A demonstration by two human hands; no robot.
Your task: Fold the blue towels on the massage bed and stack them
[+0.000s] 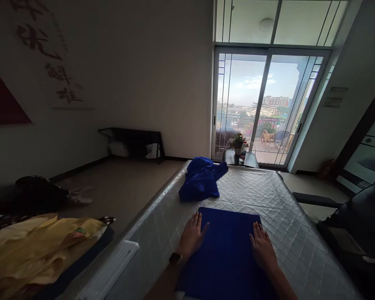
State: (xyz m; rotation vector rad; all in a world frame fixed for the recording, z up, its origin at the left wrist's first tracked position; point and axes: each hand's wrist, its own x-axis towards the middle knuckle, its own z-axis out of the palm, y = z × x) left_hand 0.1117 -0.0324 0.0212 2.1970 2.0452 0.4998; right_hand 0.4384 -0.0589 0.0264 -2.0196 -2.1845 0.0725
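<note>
A flat blue cloth [228, 254], folded into a neat rectangle, lies on the quilted silver mattress [250, 183]. My left hand [193, 235] rests on its left edge, fingers stretched forward and thumb apart. At the right edge, my right hand [263, 246] lies flat with its fingers extended. Beyond the folded cloth sits a crumpled blue garment [203, 179], touched by neither hand. A dark band circles my left wrist.
A white flat board [109, 271] lies along the mattress's left side. Yellow fabric [46, 250] is heaped at the left. A small dark table [250, 160] with a potted plant [238, 141] and bottle [243, 152] stands beyond. A black chair [359, 221] is at the right.
</note>
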